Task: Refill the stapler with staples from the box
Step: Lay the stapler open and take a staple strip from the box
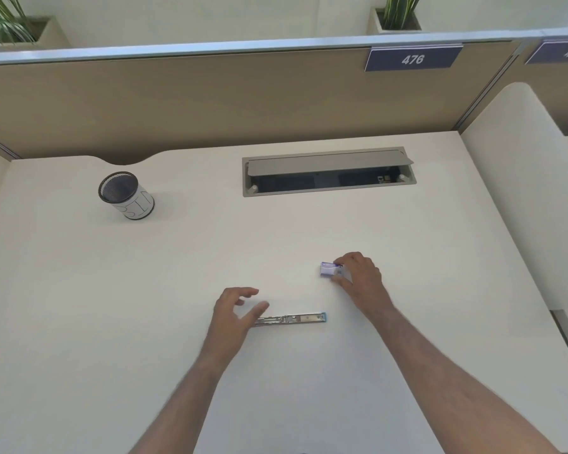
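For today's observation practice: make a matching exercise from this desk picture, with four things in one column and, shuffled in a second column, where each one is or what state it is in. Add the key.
Things
1. stapler
2. staple box
3. mesh pen cup
4. cable hatch

States
A. upright, far left of the desk
B. held by the right hand
C. lid propped open, at the back of the desk
D. opened out flat, beside the open left hand

Pairs: 1-D, 2-B, 3-A, 4-C

Office cubicle, numbered partition (pixel 210 103), desk (pixel 79 290)
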A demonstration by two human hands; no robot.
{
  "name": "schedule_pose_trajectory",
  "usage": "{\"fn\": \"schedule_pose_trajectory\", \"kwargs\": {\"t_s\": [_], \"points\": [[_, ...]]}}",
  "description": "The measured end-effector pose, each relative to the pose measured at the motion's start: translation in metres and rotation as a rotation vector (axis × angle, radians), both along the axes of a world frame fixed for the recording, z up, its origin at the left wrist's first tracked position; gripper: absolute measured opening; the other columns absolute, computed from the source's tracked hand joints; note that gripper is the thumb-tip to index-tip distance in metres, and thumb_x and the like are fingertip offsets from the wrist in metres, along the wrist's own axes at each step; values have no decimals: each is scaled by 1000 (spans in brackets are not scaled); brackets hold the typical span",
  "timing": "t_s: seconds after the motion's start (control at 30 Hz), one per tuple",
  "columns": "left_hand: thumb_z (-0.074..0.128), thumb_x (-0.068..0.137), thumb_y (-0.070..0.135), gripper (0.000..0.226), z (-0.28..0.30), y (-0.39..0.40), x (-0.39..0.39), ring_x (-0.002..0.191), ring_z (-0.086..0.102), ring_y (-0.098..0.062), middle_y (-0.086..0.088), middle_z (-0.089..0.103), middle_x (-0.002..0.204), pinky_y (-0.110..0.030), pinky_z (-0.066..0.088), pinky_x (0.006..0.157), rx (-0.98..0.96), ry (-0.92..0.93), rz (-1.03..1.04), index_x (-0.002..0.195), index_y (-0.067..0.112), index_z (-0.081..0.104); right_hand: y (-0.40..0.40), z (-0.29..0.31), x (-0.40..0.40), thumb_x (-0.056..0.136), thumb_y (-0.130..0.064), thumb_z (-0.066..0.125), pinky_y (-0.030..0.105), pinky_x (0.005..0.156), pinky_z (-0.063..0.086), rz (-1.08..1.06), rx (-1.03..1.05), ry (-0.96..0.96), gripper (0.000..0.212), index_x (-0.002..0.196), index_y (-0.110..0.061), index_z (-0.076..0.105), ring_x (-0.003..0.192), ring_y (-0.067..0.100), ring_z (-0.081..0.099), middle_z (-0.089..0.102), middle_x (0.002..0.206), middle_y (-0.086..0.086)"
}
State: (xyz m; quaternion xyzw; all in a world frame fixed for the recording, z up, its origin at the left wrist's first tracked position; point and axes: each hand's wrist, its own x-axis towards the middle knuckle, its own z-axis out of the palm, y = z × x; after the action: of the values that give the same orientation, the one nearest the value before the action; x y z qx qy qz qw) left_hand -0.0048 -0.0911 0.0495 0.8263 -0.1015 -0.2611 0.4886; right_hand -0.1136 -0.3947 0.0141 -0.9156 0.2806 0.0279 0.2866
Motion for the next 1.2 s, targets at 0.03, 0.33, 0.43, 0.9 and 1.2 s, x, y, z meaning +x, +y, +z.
{"fn": "schedule_pose_trajectory", "kwargs": {"t_s": [0.03, 0.33, 0.43, 0.9, 1.2], "points": [[78, 95, 36, 18, 6, -5, 1, 113, 59, -4, 14, 67, 125, -32, 49, 88, -20, 5, 32, 112, 38, 70, 3, 3, 0, 98, -29, 73, 38, 96, 41, -1, 16, -18, 28, 126, -28, 68, 117, 25, 57, 61, 127, -6], [84, 91, 22, 44, 62, -38, 1, 103, 68, -9, 8, 75, 113, -20, 52, 75, -187, 58, -125, 126, 43, 69, 55, 75, 1, 100, -26, 73, 12, 85, 44, 161, 210, -155, 31, 130, -33, 69, 99, 5, 62, 57, 115, -11], [88, 88, 25, 48, 71, -39, -3, 105, 66, -11, 10, 73, 109, -29, 53, 78, -201, 15, -151, 126, 45, 69, 69, 92, -2, 101, -25, 72, 12, 83, 46, 177, 251, -180, 31, 131, -33, 70, 98, 2, 61, 54, 112, -14], [91, 84, 17, 34, 93, -17, -8, 95, 71, -19, 6, 76, 104, -34, 58, 76, -246, -162, -93, 111, 32, 77, 94, 138, 2, 99, -19, 77, 10, 83, 48, 174, 339, -266, 32, 130, -22, 73, 93, 9, 67, 58, 108, -17], [91, 83, 19, 33, 97, -11, -12, 86, 70, -32, 3, 83, 100, -47, 60, 82, -288, -46, -4, 110, 33, 77, 103, 146, 1, 91, -9, 83, 35, 78, 58, -17, 598, -373, 33, 119, -27, 79, 79, 13, 68, 77, 104, -7]]}}
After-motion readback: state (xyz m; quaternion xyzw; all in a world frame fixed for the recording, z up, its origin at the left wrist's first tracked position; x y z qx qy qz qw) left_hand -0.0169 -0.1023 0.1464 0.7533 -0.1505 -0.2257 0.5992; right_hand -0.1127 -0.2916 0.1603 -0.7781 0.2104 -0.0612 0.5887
